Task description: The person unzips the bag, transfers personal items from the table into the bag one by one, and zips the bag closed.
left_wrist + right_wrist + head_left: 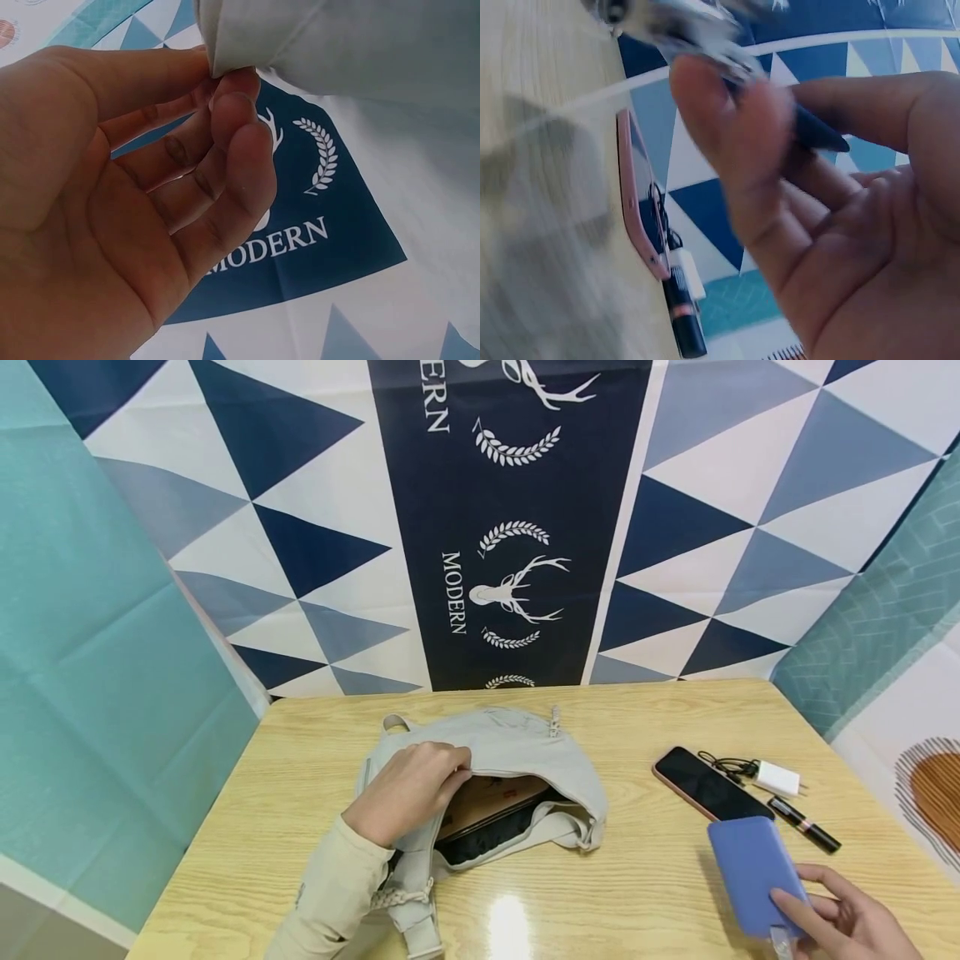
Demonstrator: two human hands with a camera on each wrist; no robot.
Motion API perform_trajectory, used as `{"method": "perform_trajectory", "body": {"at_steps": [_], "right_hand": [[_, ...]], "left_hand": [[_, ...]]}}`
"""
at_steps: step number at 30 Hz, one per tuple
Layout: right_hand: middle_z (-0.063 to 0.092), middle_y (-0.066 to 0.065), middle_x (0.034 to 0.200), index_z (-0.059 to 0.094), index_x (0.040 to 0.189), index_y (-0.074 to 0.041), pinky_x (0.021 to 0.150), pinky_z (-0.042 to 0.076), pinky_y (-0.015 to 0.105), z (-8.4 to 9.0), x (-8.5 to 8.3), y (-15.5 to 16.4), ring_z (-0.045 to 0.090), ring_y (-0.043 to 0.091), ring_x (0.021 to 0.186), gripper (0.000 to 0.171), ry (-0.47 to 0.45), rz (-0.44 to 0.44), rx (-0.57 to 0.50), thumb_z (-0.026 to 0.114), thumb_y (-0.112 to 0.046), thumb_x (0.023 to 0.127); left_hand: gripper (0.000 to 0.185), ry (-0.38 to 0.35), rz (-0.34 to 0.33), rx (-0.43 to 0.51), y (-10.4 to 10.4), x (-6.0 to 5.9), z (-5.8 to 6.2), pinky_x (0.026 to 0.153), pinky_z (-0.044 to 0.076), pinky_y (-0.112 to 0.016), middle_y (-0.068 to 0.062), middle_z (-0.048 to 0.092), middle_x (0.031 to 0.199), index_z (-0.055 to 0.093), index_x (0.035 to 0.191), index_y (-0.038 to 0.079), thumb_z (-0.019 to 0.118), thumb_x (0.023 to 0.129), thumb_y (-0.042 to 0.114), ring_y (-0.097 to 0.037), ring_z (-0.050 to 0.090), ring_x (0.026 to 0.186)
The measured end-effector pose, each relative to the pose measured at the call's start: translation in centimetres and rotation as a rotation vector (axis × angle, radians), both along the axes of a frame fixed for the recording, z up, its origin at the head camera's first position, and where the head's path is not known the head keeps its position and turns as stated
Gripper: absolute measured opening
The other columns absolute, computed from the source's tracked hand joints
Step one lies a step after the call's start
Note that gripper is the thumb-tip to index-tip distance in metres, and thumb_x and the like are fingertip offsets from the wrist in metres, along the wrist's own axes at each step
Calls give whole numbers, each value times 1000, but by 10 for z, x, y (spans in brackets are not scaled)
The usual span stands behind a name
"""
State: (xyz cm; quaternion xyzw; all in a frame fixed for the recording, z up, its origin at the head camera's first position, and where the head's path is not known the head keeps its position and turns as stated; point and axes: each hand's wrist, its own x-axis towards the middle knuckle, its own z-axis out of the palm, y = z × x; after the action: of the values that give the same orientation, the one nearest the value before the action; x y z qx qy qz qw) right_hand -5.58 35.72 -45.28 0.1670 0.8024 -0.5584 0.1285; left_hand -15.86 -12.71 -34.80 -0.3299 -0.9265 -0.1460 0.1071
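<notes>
A pale grey backpack (pixel 517 739) lies on the table with its mouth gaping toward me. My left hand (pixel 412 789) pinches the upper edge of that opening between thumb and fingers; the left wrist view shows the fabric (pixel 247 37) held at the fingertips. Inside the bag are a brown flat item (pixel 487 802) and something black (pixel 487 839), both partly hidden. At the right front, my right hand (pixel 847 914) grips a blue flat rectangular object (pixel 753 868) with a clear tab at its lower end. It is raised above the table, apart from the bag, and blurred in the right wrist view.
Beyond the blue object lie a phone (pixel 708 783) with a pink edge, a white charger plug (pixel 777 778), a black cable (pixel 729 766) and a black lipstick-like tube (pixel 805 825). A patterned cloth (pixel 330 527) hangs behind the wooden table (pixel 247 793).
</notes>
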Motion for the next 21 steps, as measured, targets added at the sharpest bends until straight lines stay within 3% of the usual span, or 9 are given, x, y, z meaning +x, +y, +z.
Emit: {"method": "perform_trajectory", "body": {"at_steps": [2,6,12,14,21], "right_hand": [[74,10,91,52,122,-21,52,47,38,4,2,-8,62,33,63,21,-11,-26,5,59,-22,102],[75,7,90,55,125,0,60,51,34,15,-1,-29,66,25,69,42,-21,-11,111,62,-33,99],[70,6,76,61,120,-2,57,41,28,23,-3,-61,58,16,62,42,81,70,245,66,-37,97],[66,8,70,60,122,-2,54,37,31,24,-2,-70,51,21,57,38,119,134,244,65,-31,98],[66,4,69,63,120,1,49,41,30,31,-10,-90,52,15,51,33,223,358,176,65,-23,98]], "left_hand": [[22,2,-2,1,0,0,0,54,41,-22,10,53,68,59,77,19,68,96,11,-4,46,56],[22,5,0,2,-1,0,1,54,41,-22,10,53,68,59,77,19,68,95,11,-4,46,56],[20,13,-2,0,-1,0,1,55,42,-21,9,55,70,61,78,19,68,95,11,-3,47,58],[20,12,-5,2,-1,0,1,56,42,-21,9,56,71,61,79,19,68,95,11,-3,48,58],[21,20,-9,12,-2,1,1,55,41,-22,9,55,69,61,78,19,69,95,11,-4,47,57]]}}
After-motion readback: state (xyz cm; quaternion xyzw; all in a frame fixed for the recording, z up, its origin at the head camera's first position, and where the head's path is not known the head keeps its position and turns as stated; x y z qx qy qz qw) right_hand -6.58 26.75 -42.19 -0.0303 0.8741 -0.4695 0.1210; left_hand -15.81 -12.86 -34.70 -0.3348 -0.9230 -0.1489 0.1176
